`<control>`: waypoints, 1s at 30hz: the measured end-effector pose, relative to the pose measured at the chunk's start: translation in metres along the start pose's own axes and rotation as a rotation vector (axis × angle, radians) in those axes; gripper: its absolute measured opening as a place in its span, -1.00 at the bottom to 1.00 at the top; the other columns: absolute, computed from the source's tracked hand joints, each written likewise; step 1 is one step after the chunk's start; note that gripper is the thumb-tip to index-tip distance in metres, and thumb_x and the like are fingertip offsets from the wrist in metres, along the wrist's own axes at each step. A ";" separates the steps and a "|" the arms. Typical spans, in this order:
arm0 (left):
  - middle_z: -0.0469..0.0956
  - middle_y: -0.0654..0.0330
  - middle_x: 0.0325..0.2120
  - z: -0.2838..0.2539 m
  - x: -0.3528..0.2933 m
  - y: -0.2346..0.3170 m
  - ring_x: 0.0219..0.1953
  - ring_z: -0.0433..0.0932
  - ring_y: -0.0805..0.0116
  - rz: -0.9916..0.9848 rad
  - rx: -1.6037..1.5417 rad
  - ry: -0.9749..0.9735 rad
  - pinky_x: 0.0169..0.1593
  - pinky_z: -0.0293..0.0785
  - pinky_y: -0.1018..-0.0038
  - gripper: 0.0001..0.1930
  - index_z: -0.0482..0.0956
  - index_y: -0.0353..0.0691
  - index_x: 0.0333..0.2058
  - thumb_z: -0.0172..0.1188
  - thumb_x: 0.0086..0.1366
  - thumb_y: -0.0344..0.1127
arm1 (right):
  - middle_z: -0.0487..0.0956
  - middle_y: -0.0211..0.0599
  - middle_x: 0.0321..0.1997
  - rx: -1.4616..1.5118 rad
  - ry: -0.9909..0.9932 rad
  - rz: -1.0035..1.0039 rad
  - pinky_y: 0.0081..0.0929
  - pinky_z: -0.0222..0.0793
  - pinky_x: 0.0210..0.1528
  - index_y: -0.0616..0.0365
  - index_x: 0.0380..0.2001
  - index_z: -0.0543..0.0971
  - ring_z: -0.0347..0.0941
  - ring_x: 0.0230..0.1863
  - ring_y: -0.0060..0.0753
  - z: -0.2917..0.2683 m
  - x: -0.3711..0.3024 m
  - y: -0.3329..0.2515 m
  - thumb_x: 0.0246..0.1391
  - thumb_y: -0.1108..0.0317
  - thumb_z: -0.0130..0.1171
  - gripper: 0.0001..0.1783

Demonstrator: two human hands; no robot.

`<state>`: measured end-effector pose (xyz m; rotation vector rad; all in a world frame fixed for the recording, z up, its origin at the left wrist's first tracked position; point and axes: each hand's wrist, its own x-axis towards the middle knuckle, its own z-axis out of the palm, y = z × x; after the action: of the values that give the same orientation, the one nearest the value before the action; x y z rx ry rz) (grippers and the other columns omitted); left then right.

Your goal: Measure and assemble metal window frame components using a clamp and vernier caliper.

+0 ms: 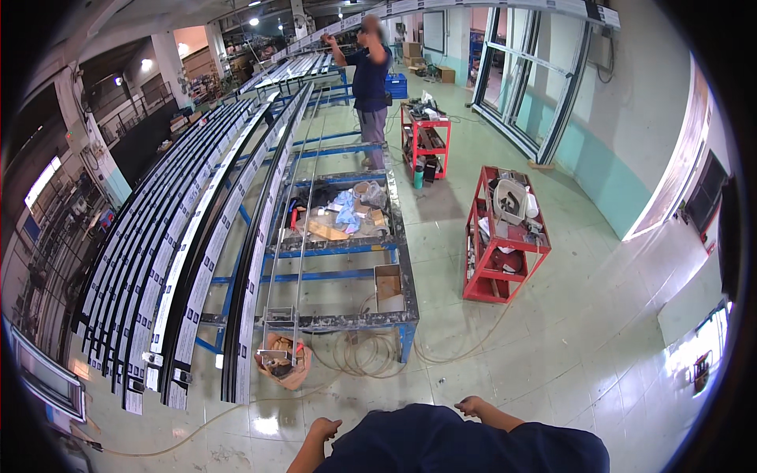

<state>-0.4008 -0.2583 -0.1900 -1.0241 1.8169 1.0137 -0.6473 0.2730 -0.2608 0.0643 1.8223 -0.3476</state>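
Note:
My left hand (325, 428) hangs in front of my dark blue shirt, fingers curled in, with nothing visible in it. My right hand (471, 406) is held out on the other side of my body, also closed, and no object shows in it. Neither hand touches anything. Nearest the left hand, on the floor, is an open sack (282, 370) of scraps. Beyond it, long black-and-white profiles (254, 315) lie side by side across a blue metal frame table (406, 315).
A coiled hose (367, 355) lies on the floor ahead. Red carts (505, 268) with tools stand to the right. A co-worker (371, 87) at the far end raises both arms at a long overhead profile (441, 6). A large window frame (528, 87) leans on the right wall.

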 end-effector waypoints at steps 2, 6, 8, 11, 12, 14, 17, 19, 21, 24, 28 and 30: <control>0.78 0.00 -0.37 0.002 -0.005 0.000 -0.42 0.72 0.10 -0.030 0.058 -0.024 -0.24 0.68 0.17 -0.26 0.78 -0.29 -0.32 0.17 0.31 0.44 | 0.72 -0.04 0.10 -0.016 0.053 -0.123 -0.18 0.58 -0.12 0.31 0.29 0.59 0.67 -0.06 -0.21 -0.003 0.016 0.002 0.34 -0.27 0.16 -0.17; 0.74 0.04 -0.52 0.007 -0.013 -0.024 -0.40 0.74 0.10 -0.050 0.067 0.056 -0.19 0.68 0.18 -0.30 0.76 -0.25 -0.51 0.22 0.25 0.41 | 0.76 -0.09 0.00 -0.122 0.244 -0.298 -0.24 0.60 -0.01 0.28 0.17 0.69 0.71 -0.13 -0.23 -0.009 0.006 -0.027 0.33 -0.24 0.20 -0.25; 0.72 0.06 -0.56 0.010 -0.015 -0.035 -0.36 0.76 0.09 -0.038 0.192 0.107 -0.11 0.67 0.18 -0.30 0.73 -0.26 -0.59 0.22 0.22 0.38 | 0.78 -0.11 -0.04 -0.151 0.272 -0.365 -0.26 0.61 0.01 0.24 0.14 0.71 0.73 -0.16 -0.22 -0.011 -0.012 -0.050 0.33 -0.22 0.21 -0.29; 0.72 0.06 -0.55 0.011 -0.012 -0.036 -0.34 0.75 0.07 -0.049 0.214 0.104 -0.03 0.64 0.17 -0.31 0.72 -0.23 -0.63 0.21 0.21 0.38 | 0.68 0.02 0.22 -0.178 0.302 -0.376 -0.08 0.42 0.37 0.13 0.09 0.75 0.55 0.29 0.14 -0.015 -0.016 -0.060 0.38 -0.31 -0.03 -0.26; 0.72 0.06 -0.55 0.010 -0.009 -0.035 -0.34 0.75 0.07 -0.047 0.213 0.105 -0.03 0.64 0.17 -0.31 0.72 -0.23 -0.63 0.21 0.21 0.38 | 0.68 0.00 0.23 -0.195 0.282 -0.366 -0.09 0.42 0.38 0.12 0.10 0.75 0.55 0.30 0.13 -0.018 -0.016 -0.061 0.38 -0.32 -0.03 -0.25; 0.72 0.08 -0.56 0.010 -0.009 -0.032 -0.34 0.75 0.07 -0.036 0.220 0.101 -0.02 0.64 0.15 -0.31 0.71 -0.20 -0.65 0.18 0.23 0.39 | 0.68 -0.01 0.24 -0.217 0.254 -0.369 -0.11 0.42 0.38 0.11 0.11 0.74 0.55 0.30 0.13 -0.020 -0.010 -0.063 0.38 -0.32 -0.03 -0.25; 0.72 0.08 -0.56 0.008 -0.014 -0.036 -0.34 0.75 0.06 0.010 0.245 0.127 -0.02 0.64 0.16 -0.30 0.72 -0.18 -0.65 0.16 0.25 0.40 | 0.79 -0.12 -0.05 -0.246 0.279 -0.431 -0.27 0.61 -0.02 0.21 0.13 0.71 0.74 -0.19 -0.25 -0.015 0.001 -0.056 0.33 -0.23 0.21 -0.31; 0.73 0.06 -0.55 0.009 -0.012 -0.034 -0.32 0.75 0.04 0.016 0.231 0.104 -0.01 0.63 0.16 -0.29 0.73 -0.20 -0.62 0.16 0.25 0.41 | 0.78 -0.13 -0.02 -0.168 0.259 -0.382 -0.26 0.61 -0.02 0.21 0.14 0.71 0.73 -0.16 -0.25 -0.012 0.008 -0.048 0.35 -0.22 0.21 -0.31; 0.73 0.05 -0.53 0.010 -0.011 -0.036 -0.29 0.75 0.02 0.016 0.216 0.085 0.00 0.63 0.16 -0.28 0.74 -0.22 -0.60 0.15 0.25 0.41 | 0.77 -0.08 0.04 -0.173 0.246 -0.359 -0.20 0.56 0.12 0.18 0.12 0.73 0.69 0.00 -0.11 -0.008 0.005 -0.047 0.36 -0.26 0.11 -0.29; 0.74 -0.03 -0.47 0.010 -0.015 -0.039 -0.22 0.75 -0.05 -0.022 0.317 0.126 0.03 0.63 0.14 -0.26 0.77 -0.27 -0.52 0.14 0.25 0.42 | 0.75 -0.06 0.11 -0.081 0.173 -0.299 -0.18 0.56 0.13 0.17 0.18 0.69 0.69 0.08 -0.08 -0.002 0.005 -0.044 0.37 -0.25 0.10 -0.29; 0.75 -0.11 -0.40 0.013 -0.019 -0.047 -0.17 0.74 -0.13 -0.002 0.295 0.185 0.06 0.62 0.10 -0.26 0.78 -0.29 -0.45 0.15 0.23 0.43 | 0.72 -0.07 0.19 0.001 0.095 -0.243 -0.19 0.61 0.04 0.22 0.29 0.61 0.72 0.03 -0.15 -0.002 -0.004 -0.052 0.39 -0.19 0.16 -0.27; 0.75 -0.10 -0.40 0.009 -0.024 -0.050 -0.18 0.74 -0.12 0.008 0.304 0.112 0.04 0.62 0.10 -0.30 0.78 -0.22 -0.49 0.16 0.22 0.42 | 0.70 -0.04 0.22 -0.011 0.058 -0.266 -0.14 0.60 0.07 0.24 0.31 0.59 0.71 0.07 -0.10 0.003 0.003 -0.047 0.40 -0.19 0.15 -0.27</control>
<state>-0.3447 -0.2612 -0.1843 -0.9011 1.9934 0.6683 -0.6558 0.2269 -0.2551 -0.1788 1.8936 -0.5272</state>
